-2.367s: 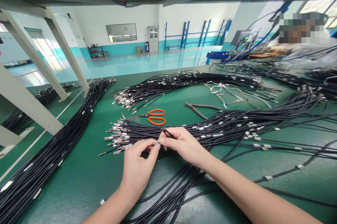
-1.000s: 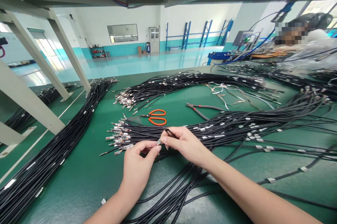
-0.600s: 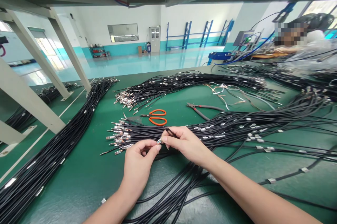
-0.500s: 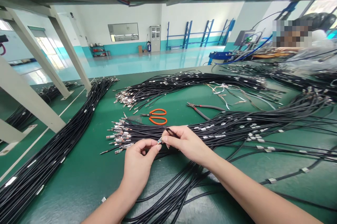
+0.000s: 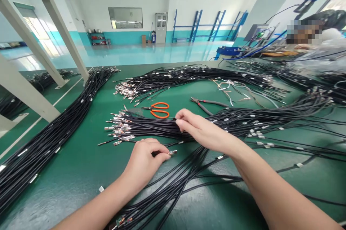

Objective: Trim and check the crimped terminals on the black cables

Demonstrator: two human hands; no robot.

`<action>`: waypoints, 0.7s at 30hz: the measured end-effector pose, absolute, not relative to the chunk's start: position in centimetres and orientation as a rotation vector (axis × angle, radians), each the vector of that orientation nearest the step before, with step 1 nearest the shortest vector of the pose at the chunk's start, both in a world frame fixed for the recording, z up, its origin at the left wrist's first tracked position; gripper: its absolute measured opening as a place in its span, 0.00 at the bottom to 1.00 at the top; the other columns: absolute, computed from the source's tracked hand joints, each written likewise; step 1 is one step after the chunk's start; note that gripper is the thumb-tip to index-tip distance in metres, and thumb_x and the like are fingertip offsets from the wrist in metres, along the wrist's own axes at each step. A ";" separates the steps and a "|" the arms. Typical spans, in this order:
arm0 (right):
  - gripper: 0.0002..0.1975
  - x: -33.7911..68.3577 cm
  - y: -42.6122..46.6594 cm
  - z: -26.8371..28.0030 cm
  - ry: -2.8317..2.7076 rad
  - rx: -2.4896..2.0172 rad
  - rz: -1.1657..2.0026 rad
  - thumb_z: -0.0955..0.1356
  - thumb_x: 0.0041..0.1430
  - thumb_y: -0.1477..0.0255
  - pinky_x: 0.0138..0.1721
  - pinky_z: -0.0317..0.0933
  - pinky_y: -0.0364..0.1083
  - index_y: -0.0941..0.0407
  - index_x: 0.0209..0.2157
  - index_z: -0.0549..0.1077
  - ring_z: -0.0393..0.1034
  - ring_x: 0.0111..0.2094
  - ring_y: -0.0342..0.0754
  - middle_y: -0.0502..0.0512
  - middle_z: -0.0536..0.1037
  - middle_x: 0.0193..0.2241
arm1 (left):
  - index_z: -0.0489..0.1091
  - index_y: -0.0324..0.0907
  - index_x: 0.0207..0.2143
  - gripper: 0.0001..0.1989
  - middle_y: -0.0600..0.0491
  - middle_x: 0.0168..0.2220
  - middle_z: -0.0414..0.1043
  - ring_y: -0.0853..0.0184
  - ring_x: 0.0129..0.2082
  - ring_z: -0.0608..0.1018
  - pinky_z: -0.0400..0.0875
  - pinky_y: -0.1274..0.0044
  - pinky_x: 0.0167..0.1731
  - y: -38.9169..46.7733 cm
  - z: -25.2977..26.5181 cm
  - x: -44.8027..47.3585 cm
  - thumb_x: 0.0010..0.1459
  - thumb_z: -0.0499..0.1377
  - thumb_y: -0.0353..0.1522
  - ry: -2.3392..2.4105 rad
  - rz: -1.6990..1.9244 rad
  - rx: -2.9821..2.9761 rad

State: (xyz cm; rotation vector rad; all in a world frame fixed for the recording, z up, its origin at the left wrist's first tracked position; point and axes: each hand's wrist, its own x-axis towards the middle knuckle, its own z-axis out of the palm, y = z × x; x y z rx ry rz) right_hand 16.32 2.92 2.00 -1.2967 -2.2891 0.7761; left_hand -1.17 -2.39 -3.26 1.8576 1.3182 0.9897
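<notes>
My left hand (image 5: 147, 159) is closed in a pinch on a cable end, and its small metal terminal (image 5: 173, 152) sticks out to the right past the fingertips. My right hand (image 5: 194, 126) is higher and further right, over a bundle of black cables (image 5: 154, 126). Its thumb and forefinger are pressed together on a slim black tool (image 5: 174, 118), mostly hidden by the fingers. The bundle's bared ends and metal terminals (image 5: 121, 127) fan out to the left. Loose black cables (image 5: 173, 186) run below both hands.
Orange-handled scissors (image 5: 160, 110) and grey-and-red pliers (image 5: 208, 105) lie behind the bundle. Another cable bundle (image 5: 189, 75) lies further back, and a long one (image 5: 59, 129) at left beside white frame posts (image 5: 63, 24). Stripped wire scraps (image 5: 232, 87) lie right. A person (image 5: 324, 39) is at back right.
My hands have moved apart: the right went up and right, away from the terminal, with the slim black tool. My left hand stays pinched on the cable end. The view has tilted down slightly.
</notes>
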 end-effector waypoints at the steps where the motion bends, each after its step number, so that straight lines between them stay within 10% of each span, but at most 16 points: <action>1: 0.10 16.4 2.7 2.0 -2.277 -1.309 0.728 0.55 0.61 0.67 0.27 0.54 0.41 0.56 0.33 0.62 0.60 0.26 0.42 0.49 0.67 0.25 | 0.74 0.45 0.23 0.07 0.55 0.23 0.74 0.67 0.26 0.73 0.66 0.75 0.31 -2.5 -3.4 -1.1 0.47 0.59 0.26 1.299 0.939 1.889; 12: 0.11 18.7 -3.3 -3.5 -2.367 -1.114 -0.243 0.58 0.58 0.79 0.32 0.58 0.43 0.60 0.38 0.69 0.66 0.32 0.45 0.57 0.73 0.30 | 0.74 0.45 0.23 0.09 0.55 0.23 0.73 0.64 0.29 0.71 0.63 0.74 0.31 -2.4 -4.0 -0.6 0.52 0.55 0.28 1.324 0.652 2.136; 21: 0.15 18.4 -4.9 -4.8 -2.490 -1.127 -0.350 0.54 0.58 0.80 0.26 0.53 0.44 0.60 0.34 0.70 0.61 0.26 0.44 0.53 0.69 0.23 | 0.75 0.46 0.25 0.09 0.54 0.26 0.75 0.64 0.28 0.73 0.65 0.73 0.32 -2.1 -3.9 -0.4 0.52 0.55 0.29 1.314 0.572 2.320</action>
